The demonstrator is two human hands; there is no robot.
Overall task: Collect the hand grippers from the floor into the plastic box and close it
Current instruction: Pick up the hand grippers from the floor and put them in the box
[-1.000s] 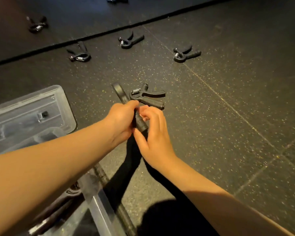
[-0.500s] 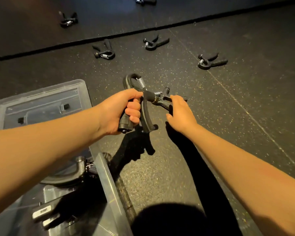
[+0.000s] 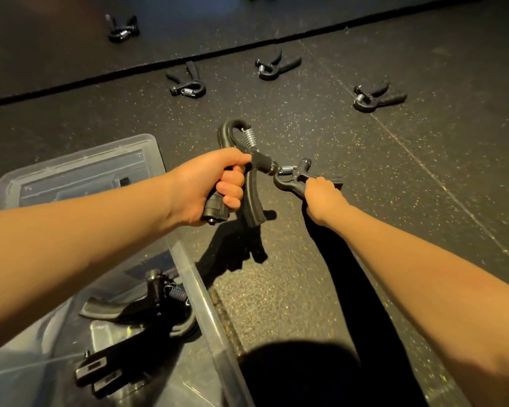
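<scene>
So roughly partway through, I'd say. The plastic box [image 3: 209, 312] sits open at lower left with at least two hand grippers [image 3: 147, 306] already lying inside, maybe more, hard to tell since they overlap in a dark heap. Its clear lid [image 3: 80, 171] lies flat on the floor just behind the box, so closing hasn't happened yet.

The left hand [image 3: 206, 186] has its grip wrapped tight around one handle of a black gripper [image 3: 247, 160], held up above the floor next to the box wall. The right hand [image 3: 323, 198] has its grip closed over the handles of a second gripper [image 3: 291, 179]; whether that one is lifted or resting on the floor I can't tell. The two grippers look like they touch at their knob ends.

Left to do: four more lie well apart on the floor [image 3: 365, 230] further out, at [image 3: 185, 83], [image 3: 276, 67], [image 3: 376, 96] and [image 3: 122, 27], plus something dark at the top edge that's probably another. Then the lid.
</scene>
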